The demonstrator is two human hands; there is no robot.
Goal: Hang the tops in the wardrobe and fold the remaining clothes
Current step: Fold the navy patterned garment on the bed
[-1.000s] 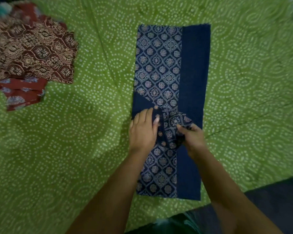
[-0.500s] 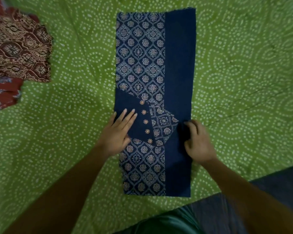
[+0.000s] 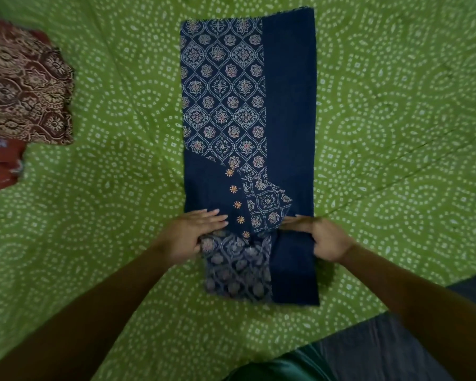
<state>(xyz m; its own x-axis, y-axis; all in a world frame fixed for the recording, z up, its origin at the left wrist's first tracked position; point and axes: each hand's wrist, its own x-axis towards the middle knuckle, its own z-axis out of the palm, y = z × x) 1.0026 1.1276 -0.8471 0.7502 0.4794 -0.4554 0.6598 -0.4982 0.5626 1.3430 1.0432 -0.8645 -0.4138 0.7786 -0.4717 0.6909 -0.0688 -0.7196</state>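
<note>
Left hand (image 3: 193, 235) and right hand (image 3: 318, 239) are pinching the navy printed kurta (image 3: 248, 111) — seemingly lifting its near end; keep edges aligned folding toward twelve o'clock.

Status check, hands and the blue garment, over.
Left hand and right hand both grip the blue garment, near end lifting. Maroon clothes far left, clear.

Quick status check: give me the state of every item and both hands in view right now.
Blue garment: folded into a long strip, flat on the bedsheet, near end lifting.
Left hand: holds the near left edge.
Right hand: grips the near right edge.
Maroon clothes: unfolded heap, far left.
Green bedsheet: spread flat, creased.
</note>
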